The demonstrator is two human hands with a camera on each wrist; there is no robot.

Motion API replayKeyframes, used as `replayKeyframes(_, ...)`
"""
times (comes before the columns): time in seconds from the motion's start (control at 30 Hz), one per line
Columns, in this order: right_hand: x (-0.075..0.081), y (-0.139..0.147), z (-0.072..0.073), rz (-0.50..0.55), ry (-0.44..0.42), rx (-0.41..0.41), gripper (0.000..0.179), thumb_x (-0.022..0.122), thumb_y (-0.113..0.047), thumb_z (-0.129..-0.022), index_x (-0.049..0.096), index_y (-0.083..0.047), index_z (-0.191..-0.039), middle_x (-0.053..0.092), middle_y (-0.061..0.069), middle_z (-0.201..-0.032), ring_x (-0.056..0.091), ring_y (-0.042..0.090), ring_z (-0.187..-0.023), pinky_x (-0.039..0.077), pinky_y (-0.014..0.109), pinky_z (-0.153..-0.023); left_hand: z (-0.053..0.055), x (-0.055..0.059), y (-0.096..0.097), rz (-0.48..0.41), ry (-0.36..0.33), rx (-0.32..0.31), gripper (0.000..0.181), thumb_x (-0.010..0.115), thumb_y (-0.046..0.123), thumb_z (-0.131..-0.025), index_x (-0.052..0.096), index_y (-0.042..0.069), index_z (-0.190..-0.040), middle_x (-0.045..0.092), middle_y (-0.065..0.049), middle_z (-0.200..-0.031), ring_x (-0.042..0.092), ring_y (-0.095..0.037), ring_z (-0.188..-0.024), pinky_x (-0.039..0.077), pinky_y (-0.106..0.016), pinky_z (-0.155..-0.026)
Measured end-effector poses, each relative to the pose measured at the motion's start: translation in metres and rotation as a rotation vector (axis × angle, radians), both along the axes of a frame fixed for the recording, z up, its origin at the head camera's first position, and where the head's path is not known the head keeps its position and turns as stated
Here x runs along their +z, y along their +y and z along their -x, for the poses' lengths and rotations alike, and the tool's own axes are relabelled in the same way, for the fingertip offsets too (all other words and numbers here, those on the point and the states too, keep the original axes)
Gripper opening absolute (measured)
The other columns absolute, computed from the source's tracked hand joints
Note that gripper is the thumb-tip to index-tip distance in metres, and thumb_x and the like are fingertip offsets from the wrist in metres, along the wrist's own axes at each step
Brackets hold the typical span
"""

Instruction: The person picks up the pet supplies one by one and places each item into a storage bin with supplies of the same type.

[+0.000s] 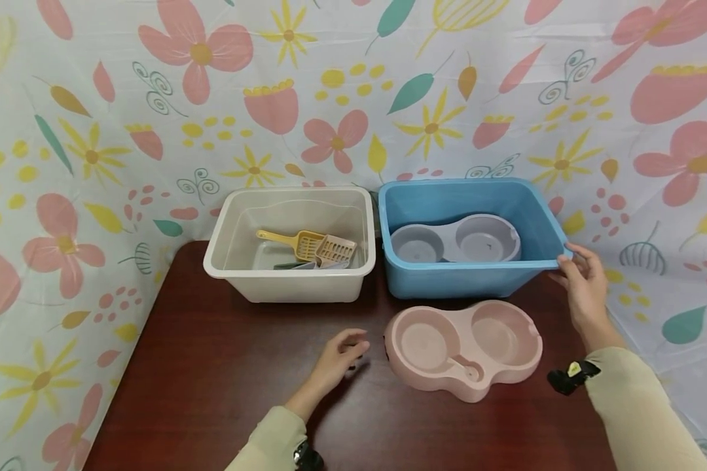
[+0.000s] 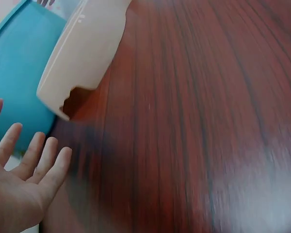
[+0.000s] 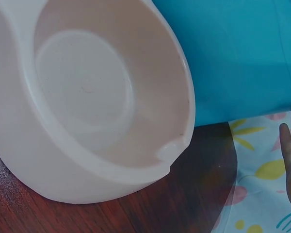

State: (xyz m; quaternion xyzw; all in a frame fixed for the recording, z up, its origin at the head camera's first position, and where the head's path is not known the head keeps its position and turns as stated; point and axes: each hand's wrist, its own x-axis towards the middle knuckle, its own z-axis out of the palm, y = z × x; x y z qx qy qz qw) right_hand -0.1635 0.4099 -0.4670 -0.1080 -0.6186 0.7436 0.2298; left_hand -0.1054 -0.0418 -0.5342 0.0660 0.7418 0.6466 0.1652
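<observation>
On the dark table (image 1: 212, 366), her right hand (image 1: 583, 284) is gripping the blue tub (image 1: 536, 216); left hand (image 1: 336, 363) is resting loosely open beside the pink bowl (image 1: 462, 347).

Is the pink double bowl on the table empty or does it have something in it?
Empty. The pink double bowl sits upright on the table, and both wells show only bare pink plastic in the head and right wrist views.

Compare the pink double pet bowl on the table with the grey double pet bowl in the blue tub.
The pink plastic double pet bowl sits on the dark wooden table; the grey plastic double pet bowl lies inside the blue plastic tub. The pink bowl is nearer the person, between the left hand and right hand; the grey one is behind it. Both share the same twin-basin shape and stand upright and empty.
</observation>
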Motion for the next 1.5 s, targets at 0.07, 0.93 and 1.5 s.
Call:
replayKeyframes(0.07, 0.000, -0.001, 0.001, -0.004, -0.004, -0.002, 0.031, 0.061, -0.003, -0.096, 0.061, -0.008, -0.126, 0.054, 0.003, -0.113, 0.057, 0.009, -0.088, 0.055, 0.017, -0.070, 0.000, -0.002, 0.006, 0.029, 0.003, -0.005, 0.035, 0.061, 0.016, -0.099, 0.060, 0.000, -0.130, 0.063, -0.022, -0.119, 0.062, -0.038, -0.099, 0.053, -0.051, -0.077)
replayKeyframes(0.93, -0.005, 0.001, 0.001, -0.091, 0.006, -0.032, 0.034, 0.061, -0.004, -0.097, 0.059, -0.008, -0.131, 0.053, 0.003, -0.107, 0.056, 0.009, -0.087, 0.053, 0.015, -0.070, 0.010, -0.017, 0.068, 0.128, -0.067, 0.069, 0.057, 0.072, 0.022, -0.089, 0.051, 0.004, -0.139, 0.062, -0.010, -0.104, 0.060, -0.019, -0.092, 0.053, -0.029, -0.071)
replayKeyframes(1.5, -0.007, 0.000, 0.004, -0.081, 0.001, -0.071, 0.032, 0.060, -0.004, -0.097, 0.060, -0.007, -0.129, 0.055, 0.003, -0.106, 0.055, 0.010, -0.085, 0.053, 0.016, -0.069, 0.012, -0.026, 0.081, 0.133, -0.013, 0.187, 0.046, 0.065, 0.019, -0.093, 0.058, 0.009, -0.137, 0.066, -0.001, -0.085, 0.060, -0.009, -0.072, 0.052, -0.025, -0.060)
